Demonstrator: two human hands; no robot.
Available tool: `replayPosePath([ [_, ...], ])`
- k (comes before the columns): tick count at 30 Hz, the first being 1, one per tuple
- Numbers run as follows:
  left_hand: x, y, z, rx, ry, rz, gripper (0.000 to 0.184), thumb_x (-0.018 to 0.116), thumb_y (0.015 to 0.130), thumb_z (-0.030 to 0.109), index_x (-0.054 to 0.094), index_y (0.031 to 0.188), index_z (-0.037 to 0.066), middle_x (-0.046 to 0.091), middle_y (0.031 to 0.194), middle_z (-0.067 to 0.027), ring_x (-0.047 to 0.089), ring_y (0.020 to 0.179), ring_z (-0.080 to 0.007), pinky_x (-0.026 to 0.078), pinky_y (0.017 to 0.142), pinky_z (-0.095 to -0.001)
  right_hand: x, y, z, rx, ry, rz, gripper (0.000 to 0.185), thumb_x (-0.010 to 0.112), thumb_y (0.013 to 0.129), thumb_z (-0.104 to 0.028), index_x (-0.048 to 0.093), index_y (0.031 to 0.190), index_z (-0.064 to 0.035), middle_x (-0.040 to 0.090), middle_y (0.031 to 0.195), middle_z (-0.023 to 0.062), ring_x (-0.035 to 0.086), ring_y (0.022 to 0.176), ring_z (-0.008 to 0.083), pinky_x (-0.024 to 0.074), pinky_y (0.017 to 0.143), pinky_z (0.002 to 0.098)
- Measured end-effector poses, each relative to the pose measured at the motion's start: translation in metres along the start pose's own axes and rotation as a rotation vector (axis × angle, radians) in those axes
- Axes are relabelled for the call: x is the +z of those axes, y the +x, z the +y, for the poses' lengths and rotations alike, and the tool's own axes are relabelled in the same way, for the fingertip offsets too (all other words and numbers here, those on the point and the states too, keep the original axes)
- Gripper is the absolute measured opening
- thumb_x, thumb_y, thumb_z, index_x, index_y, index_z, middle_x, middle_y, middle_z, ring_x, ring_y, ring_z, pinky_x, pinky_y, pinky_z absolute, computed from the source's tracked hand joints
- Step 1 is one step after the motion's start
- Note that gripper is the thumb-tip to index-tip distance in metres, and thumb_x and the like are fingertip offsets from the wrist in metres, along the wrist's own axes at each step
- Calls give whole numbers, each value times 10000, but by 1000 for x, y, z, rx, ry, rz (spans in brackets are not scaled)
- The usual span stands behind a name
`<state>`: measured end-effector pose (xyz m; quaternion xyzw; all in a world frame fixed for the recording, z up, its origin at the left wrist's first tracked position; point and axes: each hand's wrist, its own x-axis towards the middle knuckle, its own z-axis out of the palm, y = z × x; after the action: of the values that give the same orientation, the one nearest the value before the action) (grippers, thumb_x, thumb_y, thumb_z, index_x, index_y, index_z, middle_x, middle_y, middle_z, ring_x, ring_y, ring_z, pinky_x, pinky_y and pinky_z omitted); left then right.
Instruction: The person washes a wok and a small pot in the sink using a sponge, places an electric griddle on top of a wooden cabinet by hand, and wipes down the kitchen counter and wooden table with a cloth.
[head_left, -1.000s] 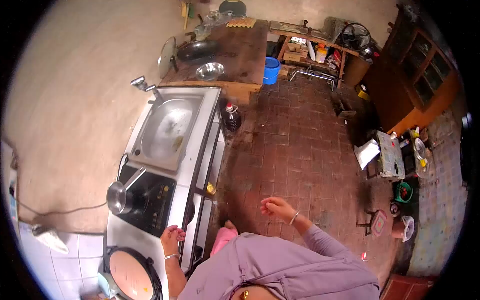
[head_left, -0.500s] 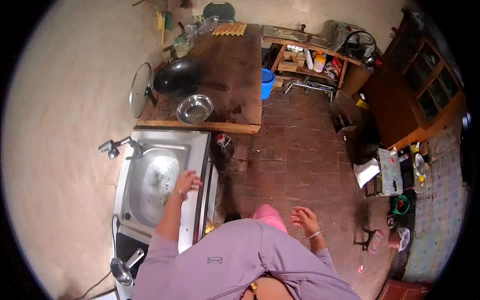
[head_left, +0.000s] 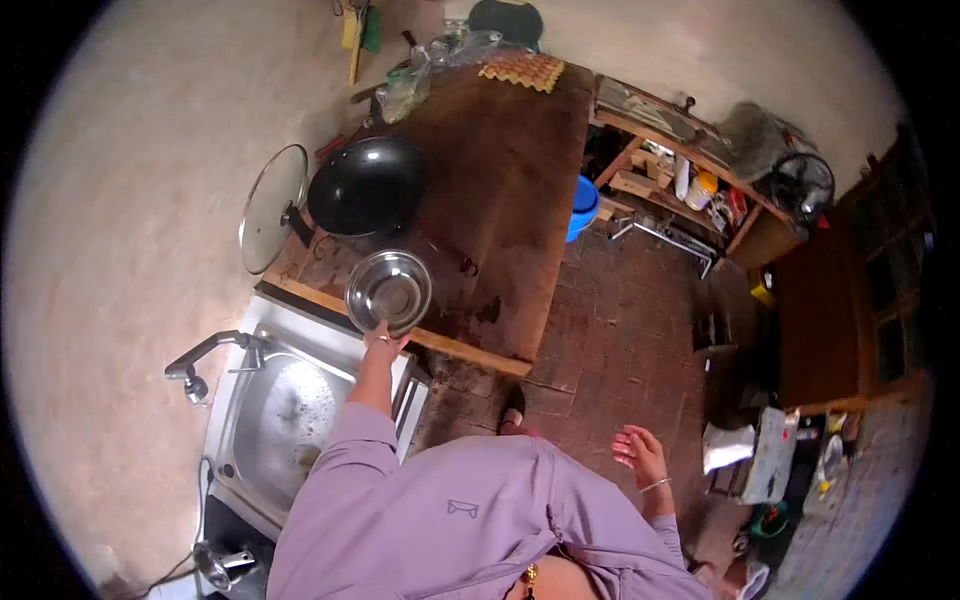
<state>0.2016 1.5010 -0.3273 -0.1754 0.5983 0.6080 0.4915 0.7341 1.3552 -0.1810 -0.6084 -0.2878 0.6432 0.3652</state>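
The left hand (head_left: 384, 342) is stretched forward to a shiny metal bowl (head_left: 390, 288), its fingers meeting the near rim. Part of the grip is hidden, so I cannot tell whether thumb and fingers pinch the rim or only rest against it. The bowl is at the front edge of the wooden surface (head_left: 505, 215), its near side overlapping that edge in view; whether it is lifted at all cannot be told. A black wok (head_left: 367, 187) sits just behind the bowl, and a glass lid (head_left: 272, 212) stands against the wall to the left of the wok.

The right hand (head_left: 642, 457) hangs in the air over the brick floor (head_left: 610, 340), well apart from the bowl. It holds nothing, its fingers loosely spread and a little bent.

Half a second ago the left hand was over the right edge of the sink (head_left: 285, 410), clear of the bowl; a second ago it was farther back, beside the cooktop. Now it has reached the bowl's rim. The right hand was empty in both earlier frames as well. The wok and the lid keep their places on and beside the surface, while the whole view has shifted, bringing the surface nearer.
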Motion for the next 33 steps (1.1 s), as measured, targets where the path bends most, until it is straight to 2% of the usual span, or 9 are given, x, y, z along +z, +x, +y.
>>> replayPosePath([
  [3, 2, 5, -12, 110, -79, 259, 279, 559, 736, 87, 459, 967, -31, 530, 857, -189, 573, 670, -330, 507, 476, -439, -10, 56, -49, 61, -129, -24, 234, 418, 888, -179, 482, 1062, -36, 588, 908, 91, 599, 771, 169, 498, 629, 283],
  [6, -38, -36, -7, 83, -417, 24, 213, 516, 746, 39, 496, 942, -42, 556, 872, -189, 556, 619, -253, 460, 453, -291, 7, 83, -78, 37, -197, -86, 235, 425, 886, -184, 487, 1058, -36, 586, 915, 87, 594, 784, 163, 494, 643, 283],
  [8, -114, -31, -21, 84, -639, -500, 191, 420, 808, 44, 496, 960, -42, 556, 902, -179, 514, 596, -160, 423, 456, -187, 25, 93, -85, 48, -184, -141, 245, 438, 882, -191, 488, 1065, -36, 586, 905, 79, 593, 773, 155, 489, 640, 268],
  [9, -117, -64, -17, 56, -759, -37, 207, 455, 774, 86, 507, 936, -31, 564, 842, -151, 481, 541, -131, 385, 413, -157, 31, 93, -88, 44, -159, -180, 255, 451, 878, -197, 488, 1072, -37, 586, 895, 71, 593, 761, 146, 485, 636, 254],
  [10, -144, -66, -20, -27, -975, -155, 406, 523, 682, 87, 482, 1077, 1, 558, 670, -87, 440, 461, -93, 379, 387, -157, 37, 91, -88, 25, -140, -145, 255, 451, 878, -197, 488, 1072, -37, 586, 895, 71, 593, 761, 146, 485, 636, 254],
  [11, -180, -68, -31, -376, -1268, -762, 641, 538, 626, 88, 368, 1243, 52, 491, 512, -14, 386, 375, -62, 390, 365, -171, 45, 88, -87, 44, -191, -163, 254, 451, 879, -200, 486, 1073, -39, 584, 914, 70, 589, 777, 147, 484, 652, 263],
  [13, -206, -78, -36, -198, -1208, -691, 697, 526, 654, 78, 271, 1303, 75, 407, 478, 8, 378, 316, -63, 359, 308, -184, 58, 83, -77, 55, -220, -153, 254, 451, 880, -203, 484, 1073, -41, 582, 932, 69, 586, 793, 147, 482, 668, 273],
  [18, -214, -107, -23, -173, -1198, -956, 443, 421, 800, 53, 280, 1173, -140, 453, 629, -84, 448, 347, -93, 355, 261, -200, 76, 51, -38, 127, -252, -206, 265, 465, 872, -215, 490, 1078, -51, 575, 944, 39, 567, 796, 113, 466, 668, 249],
  [33, -121, -135, 3, -335, -837, -1315, 423, 412, 829, 88, 287, 1192, -91, 498, 777, -146, 466, 419, -123, 376, 297, -202, 17, -19, -15, 72, -56, -65, 288, 450, 881, -202, 463, 1115, -34, 570, 971, 67, 563, 810, 113, 469, 656, 243],
])
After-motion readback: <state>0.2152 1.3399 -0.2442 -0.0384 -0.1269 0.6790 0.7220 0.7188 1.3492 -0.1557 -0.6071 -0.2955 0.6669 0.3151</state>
